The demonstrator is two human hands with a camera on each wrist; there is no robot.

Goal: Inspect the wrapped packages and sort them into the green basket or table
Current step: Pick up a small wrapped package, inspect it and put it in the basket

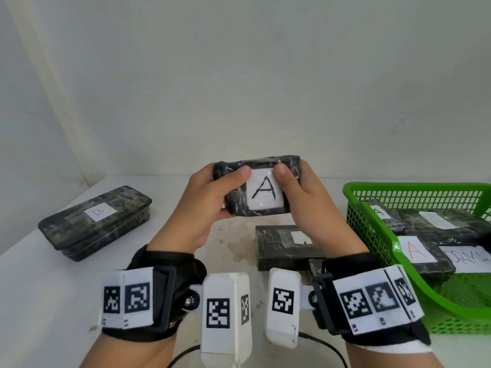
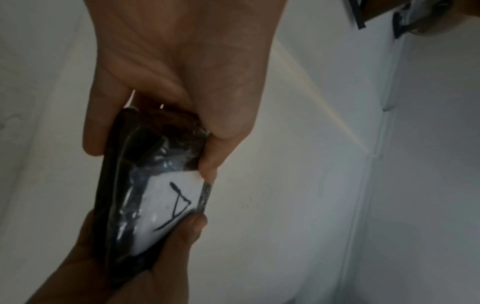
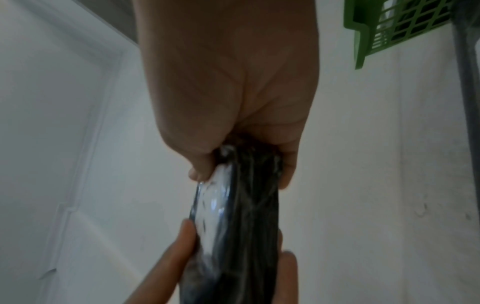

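Wrist bands w/ printed markers (image 1: pixel 127 298) are sitting nearest the lens; past them both hands are clamping one wrapped package (image 1: pixel 261 191) up in the air, over the counter (image 1: pixel 39 301). Left hand (image 1: pixel 210 205) is pinching its left end, right hand (image 1: pixel 305 197) the right end, thumbs pressing on the face.

Risk: the film is looking glossy, so it's prob. slick. If I'm letting go w/ one hand to swing it toward the green basket (image 1: pixel 372 235), it could be slipping out, or clipping the rim.

Package is looking dark, marbled, w/ a white label reading "A". Right wrist view is blurry, so seam condition I can't judge.
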